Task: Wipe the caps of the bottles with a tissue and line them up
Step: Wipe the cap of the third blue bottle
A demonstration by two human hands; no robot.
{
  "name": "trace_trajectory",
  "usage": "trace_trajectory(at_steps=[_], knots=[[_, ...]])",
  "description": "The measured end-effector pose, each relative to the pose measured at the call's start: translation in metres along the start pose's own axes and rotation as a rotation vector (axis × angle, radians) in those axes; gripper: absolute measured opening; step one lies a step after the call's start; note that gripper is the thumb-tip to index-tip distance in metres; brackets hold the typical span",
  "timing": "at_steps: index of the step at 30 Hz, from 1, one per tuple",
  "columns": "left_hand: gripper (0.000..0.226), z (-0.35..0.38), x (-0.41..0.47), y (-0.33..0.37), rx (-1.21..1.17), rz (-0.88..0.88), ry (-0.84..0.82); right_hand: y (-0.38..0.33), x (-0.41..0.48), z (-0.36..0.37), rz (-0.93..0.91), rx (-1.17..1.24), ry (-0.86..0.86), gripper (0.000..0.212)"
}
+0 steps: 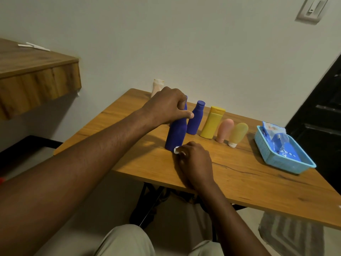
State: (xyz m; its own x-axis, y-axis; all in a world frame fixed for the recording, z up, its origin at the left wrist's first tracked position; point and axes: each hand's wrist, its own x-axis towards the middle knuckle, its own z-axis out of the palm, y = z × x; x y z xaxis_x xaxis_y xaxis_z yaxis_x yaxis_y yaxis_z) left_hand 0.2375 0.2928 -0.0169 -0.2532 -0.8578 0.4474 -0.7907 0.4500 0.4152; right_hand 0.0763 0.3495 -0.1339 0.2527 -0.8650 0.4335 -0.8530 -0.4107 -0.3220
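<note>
My left hand [167, 106] grips the top of a tall dark-blue bottle [176, 135] that stands on the wooden table [239, 180]; its cap is hidden under my fingers. My right hand [194, 163] rests on the table just in front of that bottle's base, closed on a small white tissue [176, 150]. To the right stand in a row a smaller blue bottle [196, 118], a yellow bottle [212, 122], a pink tube [224, 130] and an olive-yellow tube [238, 134] with a white cap down.
A cream tube [156, 87] leans against the wall behind my left hand. A light-blue basket [287, 163] with a blue tissue pack [276, 137] sits at the table's right. A wooden shelf [36, 74] juts out at upper left.
</note>
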Motion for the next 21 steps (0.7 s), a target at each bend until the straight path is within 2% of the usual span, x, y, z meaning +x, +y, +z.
trace_trajectory(at_steps=[2, 6, 8, 10, 15, 21], knots=[[0.042, 0.0, 0.001, -0.001, -0.002, 0.007, -0.016, 0.003, 0.001, 0.0, 0.002, 0.031, 0.029, 0.021], [0.044, 0.001, 0.002, -0.002, 0.04, 0.014, 0.003, -0.002, 0.017, -0.006, -0.104, 0.113, 0.266, 0.028], [0.045, 0.002, 0.002, -0.002, 0.087, 0.016, 0.025, -0.008, 0.027, -0.008, -0.158, 0.1, 0.33, 0.026], [0.047, 0.004, 0.002, -0.003, 0.112, 0.018, 0.038, -0.011, 0.027, -0.007, -0.184, 0.075, 0.284, 0.025], [0.046, 0.002, 0.002, -0.002, 0.137, 0.008, 0.032, -0.007, 0.006, 0.011, -0.191, -0.138, -0.065, 0.033], [0.043, 0.002, 0.005, 0.0, 0.127, -0.007, 0.018, 0.0, 0.009, 0.007, -0.127, -0.285, -0.15, 0.035]])
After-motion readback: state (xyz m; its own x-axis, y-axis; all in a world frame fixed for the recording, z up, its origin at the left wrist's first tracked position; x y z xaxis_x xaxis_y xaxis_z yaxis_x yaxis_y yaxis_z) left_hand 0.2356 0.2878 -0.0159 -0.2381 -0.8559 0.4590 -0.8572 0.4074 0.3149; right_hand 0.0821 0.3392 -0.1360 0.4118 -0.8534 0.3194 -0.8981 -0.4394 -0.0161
